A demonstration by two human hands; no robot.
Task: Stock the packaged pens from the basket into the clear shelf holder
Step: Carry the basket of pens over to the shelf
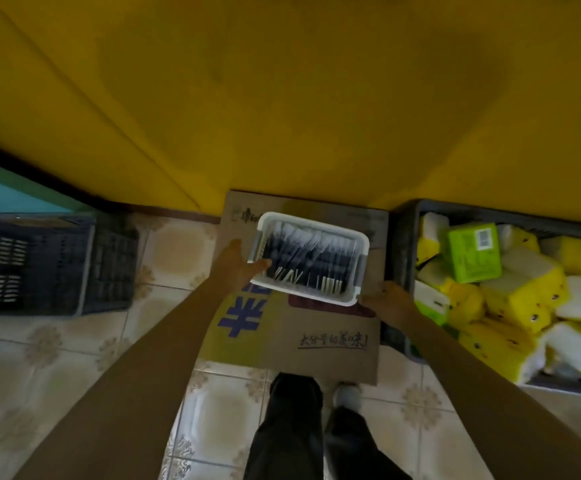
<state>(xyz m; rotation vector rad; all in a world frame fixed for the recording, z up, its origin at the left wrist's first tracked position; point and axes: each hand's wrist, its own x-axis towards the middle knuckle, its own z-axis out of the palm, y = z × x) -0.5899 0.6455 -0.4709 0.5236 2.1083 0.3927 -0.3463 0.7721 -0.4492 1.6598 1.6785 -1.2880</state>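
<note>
While the basket [311, 221] of pens [310, 259] is over the box [317, 341], left hand [239, 263] fingers curled on its left rim, right hand [388, 301] at its near-right corner with grip too blurred to tell, lift level with both so packs don't slide.

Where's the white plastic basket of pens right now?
Head view, centre: the white plastic pen basket is over the flat brown cardboard box, between the left hand and right hand.
</note>
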